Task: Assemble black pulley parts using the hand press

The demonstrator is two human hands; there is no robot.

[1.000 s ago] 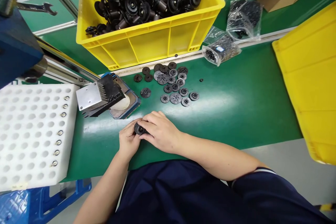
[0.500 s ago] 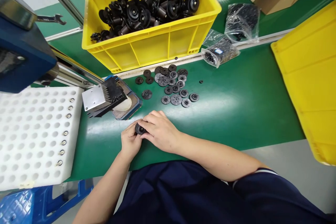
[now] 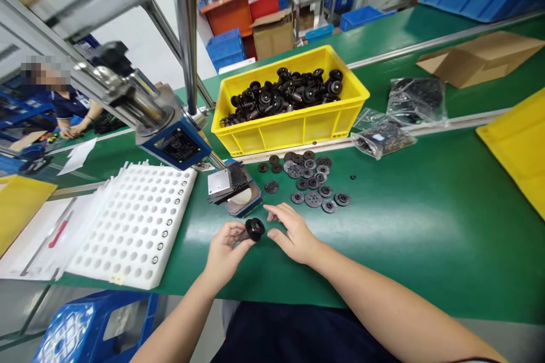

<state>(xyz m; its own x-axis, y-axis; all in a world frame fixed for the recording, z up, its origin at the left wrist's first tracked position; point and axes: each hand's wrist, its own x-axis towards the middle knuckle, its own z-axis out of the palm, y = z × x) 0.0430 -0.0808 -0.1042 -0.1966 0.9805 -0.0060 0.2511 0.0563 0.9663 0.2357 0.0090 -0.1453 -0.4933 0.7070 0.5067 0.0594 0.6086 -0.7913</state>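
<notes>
A black wheel-shaped part (image 3: 255,229) with a brown cylindrical stem is held by my left hand (image 3: 227,249), near the front edge of the green table (image 3: 395,238). Just to its right, my right hand (image 3: 296,235) has its thumb and fingers apart and holds nothing. Several black discs (image 3: 313,199) lie loose on the table beyond the hands. Left of them stands the blue press (image 3: 172,139), with a finned block (image 3: 223,181) on its base. Behind the discs, a yellow crate (image 3: 289,130) holds many black assembled parts (image 3: 276,99).
At the left sits a white foam tray (image 3: 131,221) with rows of holes. Clear bags (image 3: 383,136) of black parts, a cardboard box (image 3: 477,59) and another yellow crate (image 3: 517,142) are at the right. Further back on the left, a person (image 3: 70,102) works.
My right hand has let go of the black part and moved off to the right, opening. My left hand still holds it. The view has tilted up, showing more of the press and the room.
</notes>
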